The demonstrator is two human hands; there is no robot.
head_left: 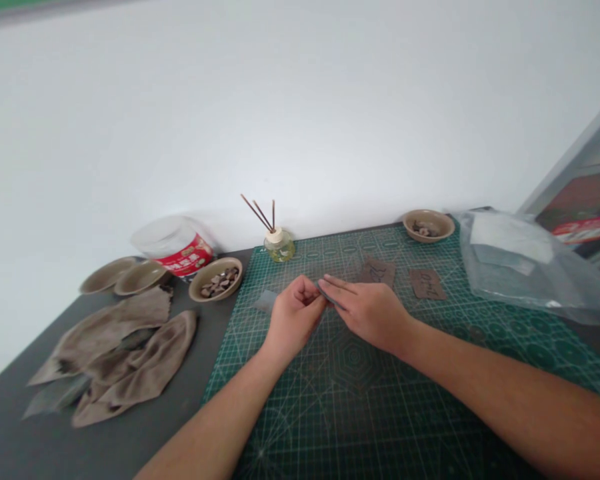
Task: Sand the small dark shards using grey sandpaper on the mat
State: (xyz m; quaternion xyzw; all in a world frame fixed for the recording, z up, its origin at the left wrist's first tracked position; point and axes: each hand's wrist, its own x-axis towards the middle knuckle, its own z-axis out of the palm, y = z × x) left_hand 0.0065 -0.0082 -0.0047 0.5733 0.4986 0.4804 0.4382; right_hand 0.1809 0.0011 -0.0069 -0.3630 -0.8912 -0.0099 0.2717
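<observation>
**Small grey strip [327, 294] pinched between both hands, above a green cutting mat [360, 393] on a dark grey table [10, 427].**
At the left hand [294, 320], curled fingers [306, 290] pinching the strip's left end against the thumb; at the right hand [365, 313], straight fingers [343, 285] pressed together, tips on its right end, thumb hidden. Light, even pressure and a level strip advisable, with the edges clear of the mat. Just beyond the left fingertips, a grey square [265, 301] flat on the mat; past the right fingertips, two handwritten brown tags [377, 271] [427, 285].
</observation>
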